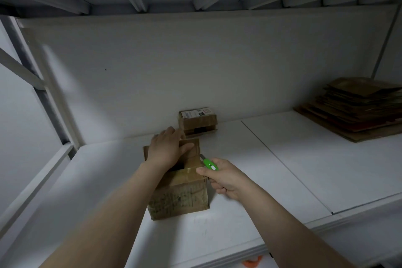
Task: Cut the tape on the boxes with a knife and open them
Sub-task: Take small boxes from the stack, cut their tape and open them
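A small brown cardboard box [179,198] stands on the white shelf [239,180], its top flaps partly lifted with a dark gap showing inside. My left hand [166,150] lies over the top, fingers on the far flap and thumb on the inner flap. At the box's right top edge, my right hand [224,177] grips a green utility knife [210,164], its blade end pointing toward the flaps. A second, smaller taped box [198,121] with a white label sits behind, against the back wall.
A stack of flattened cardboard [356,109] lies at the shelf's far right. The white back wall [195,67] and the shelf above close in the space. A metal frame post [50,102] stands at the left. Something orange [252,263] shows below the shelf's front edge.
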